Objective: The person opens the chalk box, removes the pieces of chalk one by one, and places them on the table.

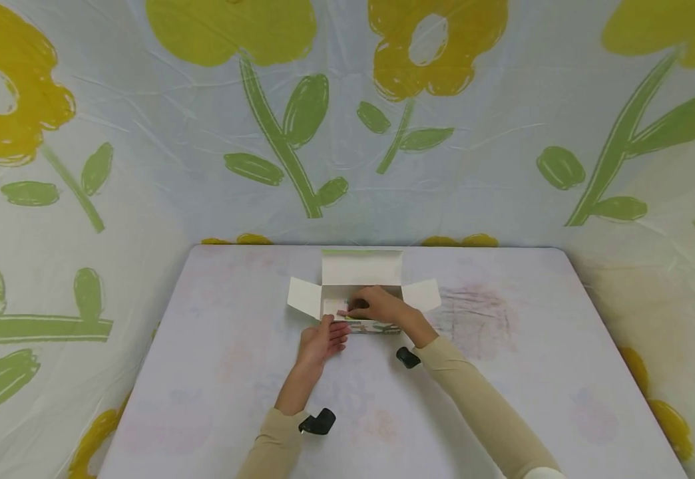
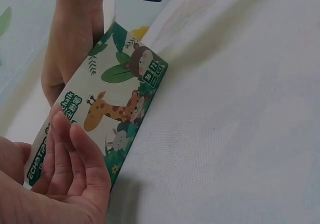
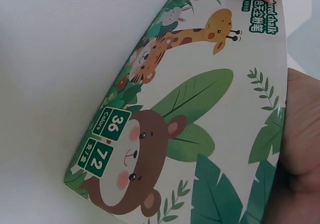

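A white cardboard chalk box [image 2: 107, 78] with green lettering, a giraffe and a bear printed on its front stands on the table, its lid and side flaps spread out. My right hand [image 1: 379, 305] reaches down into it, fingers curled, thumb and fingertips pinching a small pink piece of chalk [image 1: 342, 313] near the inside left. The box's front wall hides some of those fingers in both wrist views. My left hand [image 1: 319, 340] rests at the box's front left corner, its relaxed fingers [image 2: 82, 161] lying against the printed front.
The back lid flap [image 1: 362, 267] stands up behind the box; side flaps [image 1: 304, 297] stick out left and right. A pale cloth covers the table [image 1: 216, 399], with dark smudges right of the box. Flower-printed cloth walls [image 1: 473, 179] enclose the back and sides.
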{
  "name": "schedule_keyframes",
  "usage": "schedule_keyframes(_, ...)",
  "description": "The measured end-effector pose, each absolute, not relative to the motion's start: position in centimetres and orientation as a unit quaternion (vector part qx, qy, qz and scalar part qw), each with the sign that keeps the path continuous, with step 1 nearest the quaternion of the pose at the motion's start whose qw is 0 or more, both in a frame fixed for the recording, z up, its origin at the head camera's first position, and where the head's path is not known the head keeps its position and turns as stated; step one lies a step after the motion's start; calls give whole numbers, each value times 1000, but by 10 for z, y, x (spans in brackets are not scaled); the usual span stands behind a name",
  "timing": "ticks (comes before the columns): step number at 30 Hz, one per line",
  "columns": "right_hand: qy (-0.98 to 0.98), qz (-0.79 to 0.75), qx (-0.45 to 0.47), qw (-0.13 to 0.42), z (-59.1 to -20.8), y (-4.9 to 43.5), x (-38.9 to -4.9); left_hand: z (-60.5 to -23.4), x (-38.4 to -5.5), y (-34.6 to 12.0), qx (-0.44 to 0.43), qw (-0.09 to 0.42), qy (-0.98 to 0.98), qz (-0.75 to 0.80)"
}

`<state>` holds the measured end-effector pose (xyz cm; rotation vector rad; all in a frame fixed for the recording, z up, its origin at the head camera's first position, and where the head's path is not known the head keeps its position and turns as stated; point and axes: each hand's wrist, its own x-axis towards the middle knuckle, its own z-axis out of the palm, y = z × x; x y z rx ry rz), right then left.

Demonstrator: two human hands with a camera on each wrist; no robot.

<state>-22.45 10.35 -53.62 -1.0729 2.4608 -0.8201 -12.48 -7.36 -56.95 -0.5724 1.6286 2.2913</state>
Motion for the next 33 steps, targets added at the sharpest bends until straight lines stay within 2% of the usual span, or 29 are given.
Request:
schedule_keyframes(8,857,-298,-374,192,-532,104,-225,-569,-125,-75,-193,146,561,792)
schedule_keyframes(22,837,-390,-358,135,-523,133,-214,-570,-124,-74,-190,133,558,797)
schedule_keyframes(33,840,-456,-275,102,-505,159,-210,-570,-124,-74,-196,135,559,794)
